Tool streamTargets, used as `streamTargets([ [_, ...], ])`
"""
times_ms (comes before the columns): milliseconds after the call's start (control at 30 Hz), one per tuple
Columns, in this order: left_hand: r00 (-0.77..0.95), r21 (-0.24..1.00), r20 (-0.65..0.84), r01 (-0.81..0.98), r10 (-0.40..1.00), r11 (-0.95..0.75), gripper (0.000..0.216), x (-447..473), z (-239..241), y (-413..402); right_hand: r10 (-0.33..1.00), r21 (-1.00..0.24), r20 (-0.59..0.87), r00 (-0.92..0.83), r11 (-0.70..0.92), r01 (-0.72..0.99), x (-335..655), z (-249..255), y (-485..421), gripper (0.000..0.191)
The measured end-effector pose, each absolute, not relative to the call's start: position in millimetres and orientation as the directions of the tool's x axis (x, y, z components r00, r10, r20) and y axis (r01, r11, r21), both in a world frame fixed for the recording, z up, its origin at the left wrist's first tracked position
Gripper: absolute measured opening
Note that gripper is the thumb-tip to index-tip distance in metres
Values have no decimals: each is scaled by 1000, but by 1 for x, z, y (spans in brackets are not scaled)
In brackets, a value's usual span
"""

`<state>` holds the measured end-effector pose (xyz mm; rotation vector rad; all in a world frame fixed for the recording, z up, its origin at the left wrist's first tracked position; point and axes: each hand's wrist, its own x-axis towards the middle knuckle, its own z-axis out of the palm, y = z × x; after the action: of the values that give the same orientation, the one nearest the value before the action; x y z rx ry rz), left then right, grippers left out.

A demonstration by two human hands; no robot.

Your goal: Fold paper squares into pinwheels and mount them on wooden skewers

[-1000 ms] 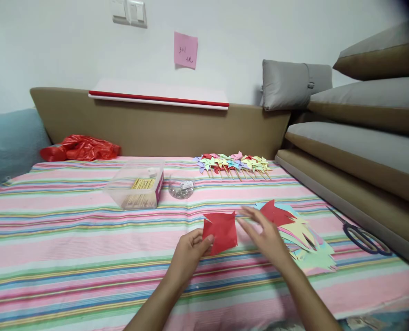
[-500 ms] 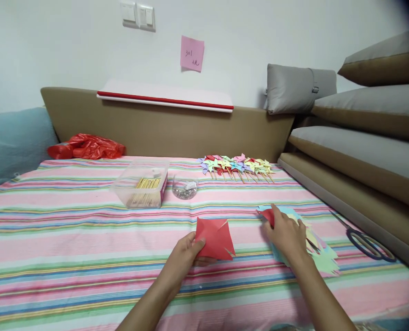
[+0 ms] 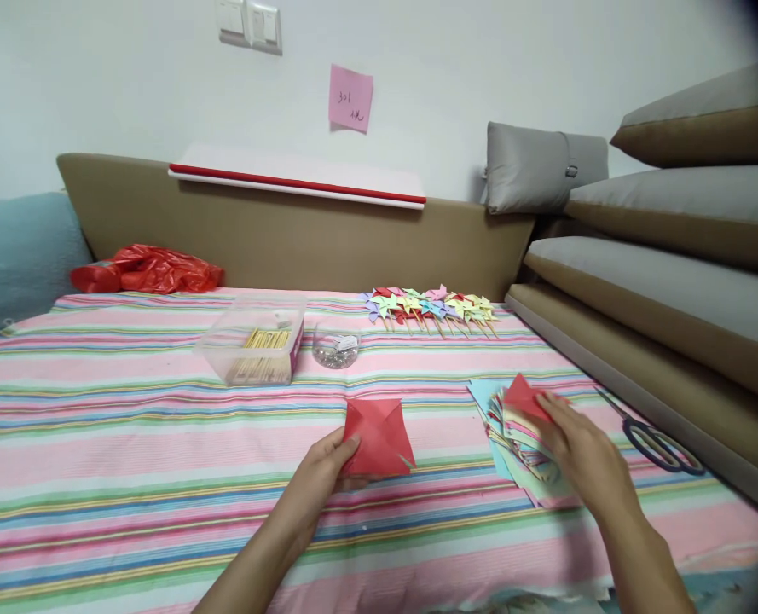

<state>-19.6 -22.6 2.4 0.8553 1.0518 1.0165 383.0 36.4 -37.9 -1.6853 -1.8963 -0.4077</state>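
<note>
My left hand (image 3: 318,471) pinches the near left corner of a red paper square (image 3: 379,435) with diagonal cuts, which lies low over the striped sheet (image 3: 129,435). To its right my right hand (image 3: 580,456) rests with fingers laid flat on a stack of coloured cut paper squares (image 3: 512,431), touching the red sheet on top. A row of finished paper pinwheels on sticks (image 3: 430,307) lies farther back.
A clear plastic box of wooden sticks (image 3: 254,350) and a small clear cup of pins (image 3: 335,345) stand behind the red square. Scissors (image 3: 653,435) lie at the right edge. A red plastic bag (image 3: 145,269) sits at the back left. Cushions (image 3: 660,256) are piled on the right.
My right hand has moved away from the red square to the right and settled flat on the paper stack. The left hand has lowered the red square towards the sheet.
</note>
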Motion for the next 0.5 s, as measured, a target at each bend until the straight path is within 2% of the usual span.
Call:
streamTargets([
  [67, 151, 917, -284, -246, 947, 314, 48, -19, 3, -22, 865, -176, 500, -41, 148, 973, 392, -51, 31, 46],
  [233, 166, 914, -280, -256, 946, 315, 48, -19, 3, -21, 898, -247, 437, -56, 180, 952, 409, -64, 27, 48],
  [367, 177, 906, -281, -275, 943, 322, 46, -18, 3, -20, 941, -206, 334, -50, 125, 970, 415, -60, 23, 58],
  [433, 184, 901, -282, -286, 942, 326, 45, -16, 4, -20, 933, -185, 357, -49, 123, 975, 406, -48, 19, 62],
  [500, 193, 899, -275, -297, 942, 323, 43, -14, 5, -19, 883, -198, 461, -91, 202, 959, 384, -33, 17, 55],
])
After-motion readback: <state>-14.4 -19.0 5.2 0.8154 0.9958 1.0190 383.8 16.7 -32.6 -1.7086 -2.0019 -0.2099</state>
